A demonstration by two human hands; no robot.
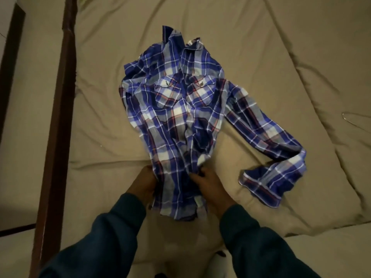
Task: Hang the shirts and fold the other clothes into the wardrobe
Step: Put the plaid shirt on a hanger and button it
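A blue, white and red plaid shirt [176,109] lies crumpled on the bed, collar away from me and two chest pockets facing up. One long sleeve trails out to the right, its cuff folded back toward me. My left hand [143,184] grips the shirt's lower hem on its left side. My right hand [208,185] pinches the hem's right side, fingers curled into the cloth. Both forearms wear dark teal sleeves.
The bed is covered by a beige sheet [281,67] with creases. A dark wooden bed rail [58,125] runs along the left edge. The tip of a metal hanger [355,117] shows at the right edge of the view.
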